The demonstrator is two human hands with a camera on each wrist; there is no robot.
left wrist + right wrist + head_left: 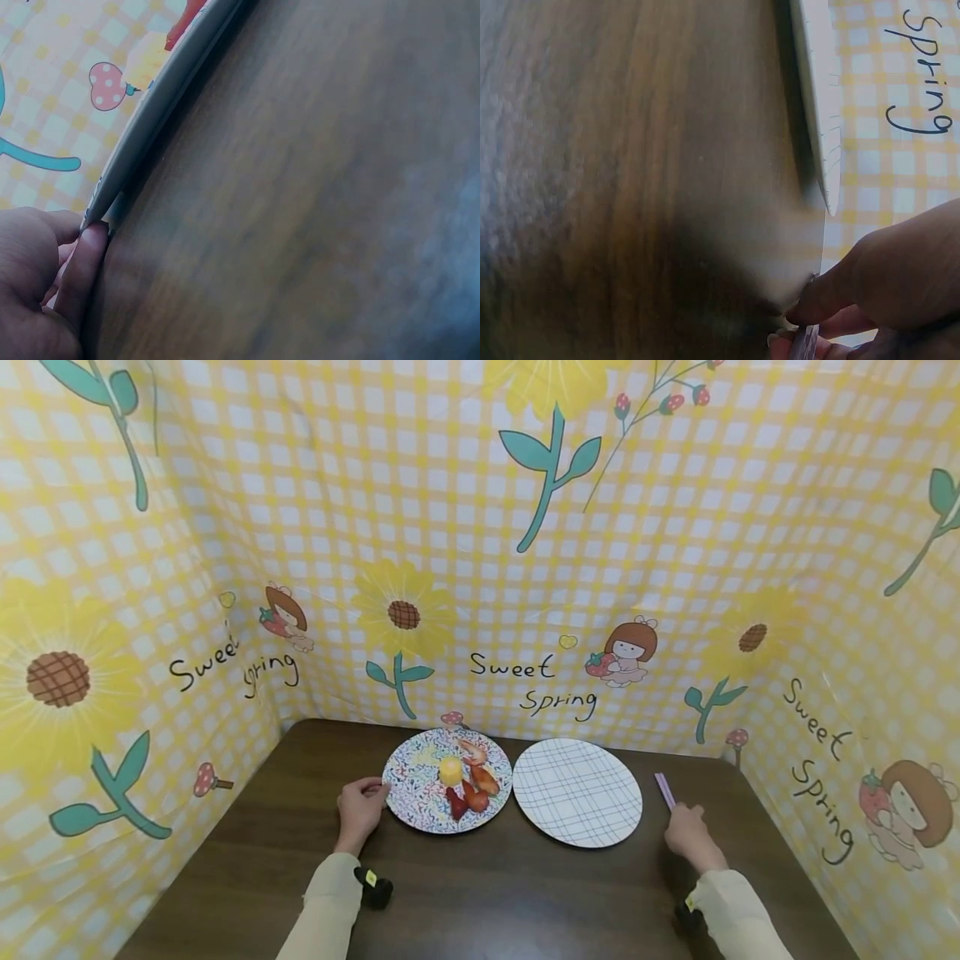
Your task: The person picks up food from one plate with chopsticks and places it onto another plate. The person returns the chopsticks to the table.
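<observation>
At the left, a round plate with a multicoloured speckled pattern point(412, 802) bears a yellow cylindrical piece like corn point(451, 771), a shrimp point(472, 752) and several reddish-orange food pieces point(476, 797). My left hand point(360, 810) pinches this plate's left rim between thumb and fingers; the left wrist view shows a fingertip under the plate's edge point(150, 112). Over at the right, my right hand point(692, 837) holds a pair of pinkish-purple chopsticks point(663, 787), whose far ends point away from me. In the right wrist view, thumb and fingers pinch the chopsticks point(804, 343) low over the table.
A white plate with a blue line grid point(577, 793) lies just right of the speckled plate, with nothing on it. Both plates are on a dark brown wooden table point(480, 893). Yellow checked cloth point(450, 527) walls in the table's back and sides.
</observation>
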